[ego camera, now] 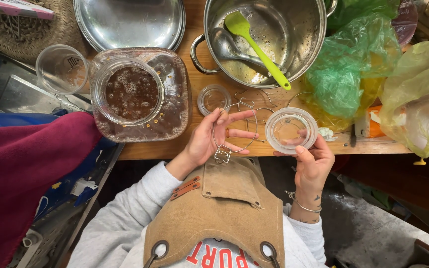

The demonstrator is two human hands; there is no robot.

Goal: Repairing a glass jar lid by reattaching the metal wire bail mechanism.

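You are gripping a wire bail ring (234, 134) in your left hand (209, 139) and a glass lid (290, 130) in your right hand (314, 161), the ring lying just left of the lid, hands apart.

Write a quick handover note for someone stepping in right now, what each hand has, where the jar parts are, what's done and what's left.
Left hand: holds the wire clasp ring, its latch hanging at the table edge.
Right hand: holds a clear glass lid by its rim.
On the table: a second small lid, more wire clasps, an empty glass jar, and a jar of brown liquid standing in a square glass dish.
Done: lid and wire picked up.
Left: the wire is not yet on the lid.
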